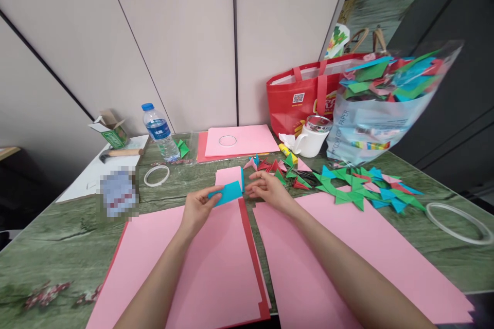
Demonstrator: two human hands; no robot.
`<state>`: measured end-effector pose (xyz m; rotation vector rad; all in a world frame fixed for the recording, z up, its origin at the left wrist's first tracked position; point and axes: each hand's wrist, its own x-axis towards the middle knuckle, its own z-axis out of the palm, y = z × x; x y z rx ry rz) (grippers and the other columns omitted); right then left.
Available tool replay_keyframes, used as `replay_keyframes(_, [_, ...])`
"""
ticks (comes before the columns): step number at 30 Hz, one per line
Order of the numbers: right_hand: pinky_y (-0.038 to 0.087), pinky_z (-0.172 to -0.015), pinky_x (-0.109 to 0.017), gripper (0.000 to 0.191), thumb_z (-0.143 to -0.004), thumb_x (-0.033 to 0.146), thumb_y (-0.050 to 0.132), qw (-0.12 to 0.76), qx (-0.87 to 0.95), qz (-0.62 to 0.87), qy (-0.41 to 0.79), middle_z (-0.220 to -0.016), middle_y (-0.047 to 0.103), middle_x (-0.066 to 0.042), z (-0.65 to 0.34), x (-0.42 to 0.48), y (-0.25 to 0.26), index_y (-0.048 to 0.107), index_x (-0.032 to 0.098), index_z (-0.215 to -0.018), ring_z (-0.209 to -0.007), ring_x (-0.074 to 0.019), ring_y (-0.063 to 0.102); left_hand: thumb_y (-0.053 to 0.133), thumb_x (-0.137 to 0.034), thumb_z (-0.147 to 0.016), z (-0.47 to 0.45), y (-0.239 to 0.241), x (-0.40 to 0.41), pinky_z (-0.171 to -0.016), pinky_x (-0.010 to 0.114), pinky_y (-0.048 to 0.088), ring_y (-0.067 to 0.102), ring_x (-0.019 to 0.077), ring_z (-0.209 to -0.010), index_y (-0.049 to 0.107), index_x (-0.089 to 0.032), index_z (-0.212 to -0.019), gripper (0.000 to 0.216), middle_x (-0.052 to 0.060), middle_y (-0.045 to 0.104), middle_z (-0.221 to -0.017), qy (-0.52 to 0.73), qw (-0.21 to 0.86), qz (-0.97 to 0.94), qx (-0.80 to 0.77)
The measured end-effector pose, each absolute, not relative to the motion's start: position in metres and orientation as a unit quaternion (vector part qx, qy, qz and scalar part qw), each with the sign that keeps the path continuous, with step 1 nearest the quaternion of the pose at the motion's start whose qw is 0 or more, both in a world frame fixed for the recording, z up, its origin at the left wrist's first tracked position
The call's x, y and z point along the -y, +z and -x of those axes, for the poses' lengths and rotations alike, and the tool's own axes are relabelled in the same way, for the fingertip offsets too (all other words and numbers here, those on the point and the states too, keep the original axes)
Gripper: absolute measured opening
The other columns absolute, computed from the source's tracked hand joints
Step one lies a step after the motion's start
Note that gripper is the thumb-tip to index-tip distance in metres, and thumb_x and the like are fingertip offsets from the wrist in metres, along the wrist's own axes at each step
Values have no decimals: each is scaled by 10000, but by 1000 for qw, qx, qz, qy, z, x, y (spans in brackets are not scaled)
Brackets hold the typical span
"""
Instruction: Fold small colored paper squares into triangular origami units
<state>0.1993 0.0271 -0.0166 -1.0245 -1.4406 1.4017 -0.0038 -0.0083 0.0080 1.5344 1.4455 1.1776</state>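
Between the thumb and fingers of my left hand is a small blue paper rectangle, held over the far edge of a stack of large pink sheets. My right hand is just right of it, fingers loosely curled and apart, with nothing visible in them. A small stack of pink paper pieces with a blue edge lies right behind the blue rectangle. Folded paper triangles in red, green and pink are heaped beyond my right hand. A second stack of pink sheets lies under my right forearm.
Joined green and blue folded pieces lie to the right, near a white ring. Behind stand a white mug, a red bag and a plastic bag of folded paper. A water bottle and hammer are at left.
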Motion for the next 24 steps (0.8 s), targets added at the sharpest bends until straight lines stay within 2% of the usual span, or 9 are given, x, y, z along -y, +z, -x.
replay_keyframes(2, [517, -678, -337, 164, -717, 219, 535, 451, 591, 382, 549, -902, 631, -67, -197, -25, -13, 476, 177, -864, -804, -170, 624, 638, -259, -650, 1, 8, 9, -459, 212, 400, 543, 130, -517, 703, -171, -804, 189, -2, 657, -603, 445, 375, -612, -536])
replay_keyframes(5, [472, -762, -317, 96, -695, 218, 581, 431, 659, 344, 512, -1002, 602, -77, -190, -17, -10, 557, 159, -765, -896, -179, 585, 615, -234, -666, -4, 8, 11, -540, 236, 436, 584, 162, -621, 697, -165, -813, 182, 40, 692, -752, 408, 407, -639, -509])
replay_keyframes(9, [449, -742, -290, 91, -713, 177, 549, 409, 704, 342, 469, -857, 649, -45, -180, -10, -12, 632, 162, -747, -826, -168, 594, 591, -201, -676, -8, 8, 13, -613, 247, 438, 589, 174, -704, 686, -175, -796, 155, 49, 687, -795, 389, 410, -666, -487])
replay_keyframes(11, [444, -728, -278, 114, -708, 169, 549, 409, 710, 343, 459, -810, 661, -30, -179, -8, -13, 651, 169, -758, -791, -163, 600, 591, -194, -674, -8, 7, 13, -548, 223, 415, 556, 135, -613, 670, -177, -769, 126, 36, 666, -784, 390, 393, -673, -490])
replay_keyframes(14, [441, -719, -271, 141, -691, 174, 566, 404, 705, 352, 465, -815, 675, -21, -178, -7, -13, 668, 175, -789, -777, -168, 606, 588, -211, -680, -7, 6, 14, -403, 188, 315, 410, 55, -425, 619, -171, -763, 97, 7, 612, -779, 388, 398, -661, -503])
replay_keyframes(16, [443, -706, -275, 149, -680, 185, 581, 403, 691, 375, 469, -809, 681, -22, -178, -6, -13, 676, 175, -794, -761, -173, 608, 590, -229, -683, -7, 5, 13, -390, 178, 301, 401, 44, -417, 579, -169, -769, 105, -5, 585, -765, 393, 424, -644, -500])
replay_keyframes(18, [447, -691, -281, 145, -671, 193, 592, 410, 675, 398, 468, -790, 683, -25, -178, -6, -13, 681, 172, -783, -739, -177, 607, 605, -248, -674, -8, 6, 13, -432, 180, 357, 478, 62, -479, 544, -177, -823, 177, -4, 580, -782, 412, 451, -621, -492])
replay_keyframes(21, [453, -676, -288, 140, -657, 197, 607, 425, 655, 413, 468, -778, 681, -28, -178, -6, -14, 683, 169, -771, -723, -179, 605, 635, -273, -651, -10, 7, 14, -561, 244, 464, 584, 114, -616, 455, -205, -1006, 404, 9, 602, -830, 435, 511, -569, -476])
replay_keyframes(24, [458, -677, -292, 147, -655, 200, 611, 442, 638, 414, 476, -797, 678, -31, -178, -7, -14, 679, 173, -783, -740, -182, 604, 684, -240, -599, -12, 5, 15, -616, 315, 502, 626, 165, -651, 386, -199, -1082, 569, 7, 630, -761, 421, 562, -537, -468])
